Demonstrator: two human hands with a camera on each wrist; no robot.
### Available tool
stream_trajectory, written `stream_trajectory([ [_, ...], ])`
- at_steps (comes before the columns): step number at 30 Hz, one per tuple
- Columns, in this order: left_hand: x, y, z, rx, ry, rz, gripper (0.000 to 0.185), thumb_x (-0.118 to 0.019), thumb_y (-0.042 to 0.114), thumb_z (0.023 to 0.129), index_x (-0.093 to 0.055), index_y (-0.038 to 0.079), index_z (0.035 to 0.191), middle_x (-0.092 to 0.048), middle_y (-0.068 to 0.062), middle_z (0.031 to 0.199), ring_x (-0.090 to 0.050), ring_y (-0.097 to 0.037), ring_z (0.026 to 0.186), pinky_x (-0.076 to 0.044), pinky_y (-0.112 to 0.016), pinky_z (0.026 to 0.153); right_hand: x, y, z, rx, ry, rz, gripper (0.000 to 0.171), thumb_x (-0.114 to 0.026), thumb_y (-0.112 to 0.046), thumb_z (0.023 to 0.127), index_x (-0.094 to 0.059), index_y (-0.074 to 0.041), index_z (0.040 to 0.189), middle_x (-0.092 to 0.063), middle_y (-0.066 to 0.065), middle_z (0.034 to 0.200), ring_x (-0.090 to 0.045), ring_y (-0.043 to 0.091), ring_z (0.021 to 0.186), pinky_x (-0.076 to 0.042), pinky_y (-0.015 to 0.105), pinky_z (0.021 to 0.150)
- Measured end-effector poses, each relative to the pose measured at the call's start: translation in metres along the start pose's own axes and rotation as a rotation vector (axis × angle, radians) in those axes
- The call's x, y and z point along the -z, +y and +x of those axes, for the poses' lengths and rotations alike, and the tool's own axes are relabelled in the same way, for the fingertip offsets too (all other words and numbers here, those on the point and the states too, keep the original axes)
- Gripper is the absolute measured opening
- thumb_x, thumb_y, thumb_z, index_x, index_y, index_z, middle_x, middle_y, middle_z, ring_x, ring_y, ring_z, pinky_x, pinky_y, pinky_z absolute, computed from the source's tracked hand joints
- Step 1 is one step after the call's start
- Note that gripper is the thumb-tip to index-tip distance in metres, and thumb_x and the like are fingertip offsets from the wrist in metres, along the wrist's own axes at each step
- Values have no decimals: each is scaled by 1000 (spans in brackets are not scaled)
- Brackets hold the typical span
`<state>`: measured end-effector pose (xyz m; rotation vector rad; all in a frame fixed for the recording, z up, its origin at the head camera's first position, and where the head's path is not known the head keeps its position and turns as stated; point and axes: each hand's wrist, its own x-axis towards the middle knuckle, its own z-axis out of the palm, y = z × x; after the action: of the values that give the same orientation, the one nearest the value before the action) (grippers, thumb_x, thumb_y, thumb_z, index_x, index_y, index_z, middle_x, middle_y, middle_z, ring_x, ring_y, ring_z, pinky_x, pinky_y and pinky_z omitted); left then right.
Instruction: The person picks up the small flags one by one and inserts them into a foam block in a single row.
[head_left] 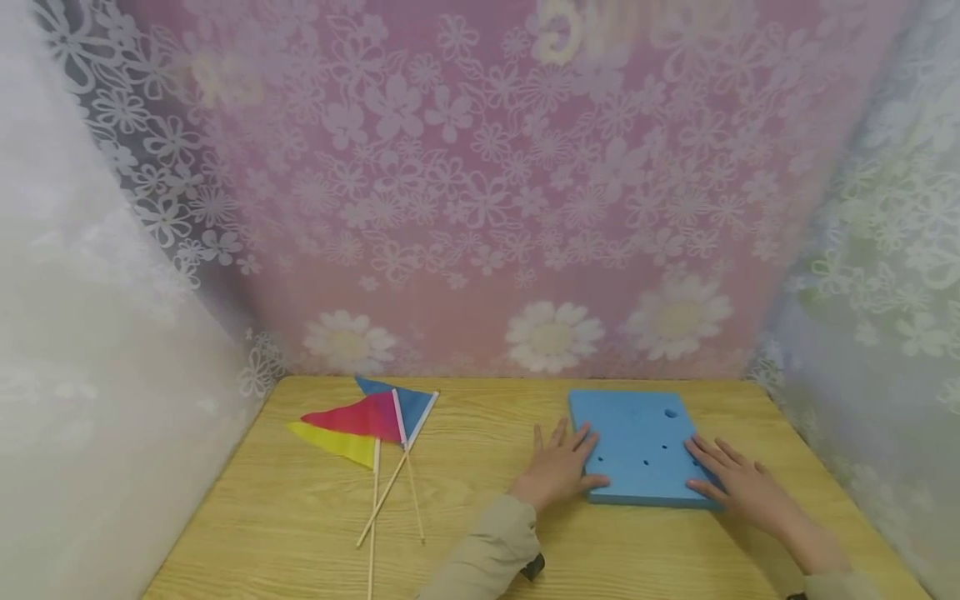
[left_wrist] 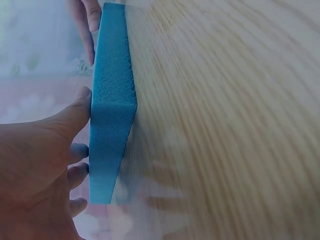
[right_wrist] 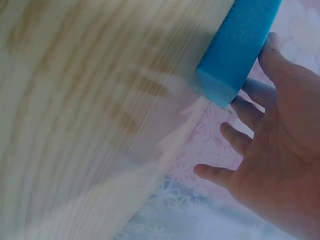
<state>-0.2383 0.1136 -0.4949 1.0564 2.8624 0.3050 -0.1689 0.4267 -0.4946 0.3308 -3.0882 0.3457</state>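
- Two hands of mine frame a blue foam block [head_left: 633, 433] on the right part of the wood-grain table [head_left: 300, 533]: the left hand [head_left: 558, 468] at its left edge, the right hand [head_left: 750, 492] opposite.
- My left fingers are spread and loosely extended, the thumb and nearest fingers touching the block's top near the edge; nothing is wrapped or pinched.
- My right hand is just as slack: the thumb and first fingers touch the block, while the outer ones stand off beyond its edge.
- I judge this two-sided contact suits steadying or squaring a light slab; lifting would ask for a firmer hold.
- The block lies flat, its holes facing up: one larger hole [head_left: 671, 413] near the far right corner, with smaller ones nearer me, one partly hidden by my right hand. Face up seems right for leaving them reachable.
- Well apart to the left lie three pennant flags: blue pennant [head_left: 415, 406] farthest back, red pennant [head_left: 356, 417] overlapping it, yellow pennant [head_left: 337, 443] nearest me.
- Their thin wooden sticks [head_left: 416, 492] point roughly my way, some crossing, which I reckon leaves the bare ends handy for picking up; neither hand touches them.
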Motion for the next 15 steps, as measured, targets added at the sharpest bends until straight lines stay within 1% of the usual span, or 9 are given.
stream_trajectory([
  [5,1,-9,-4,-5,1,-12,78,-48,64,98,-25,27,162,-20,6,168,-10,-30,156,-13,-66,121,-2,-5,3,16,13,-6,73,-62,-49,98,-41,-9,156,-40,21,156,-36,54,138,-32,83,92],
  [8,3,-15,-7,4,2,-16,78,-50,64,97,-27,27,162,-22,6,168,-10,-31,156,-14,-66,121,-3,-10,6,30,18,-7,73,-63,-50,97,-43,-10,155,-41,21,156,-36,54,138,-33,82,93],
  [15,8,-32,-16,22,-15,-42,79,-52,63,96,-28,27,162,-21,5,168,-8,-33,156,-11,-67,121,-9,-24,15,66,30,-17,72,-66,-49,95,-47,-10,152,-45,20,154,-38,53,138,-35,82,92],
])
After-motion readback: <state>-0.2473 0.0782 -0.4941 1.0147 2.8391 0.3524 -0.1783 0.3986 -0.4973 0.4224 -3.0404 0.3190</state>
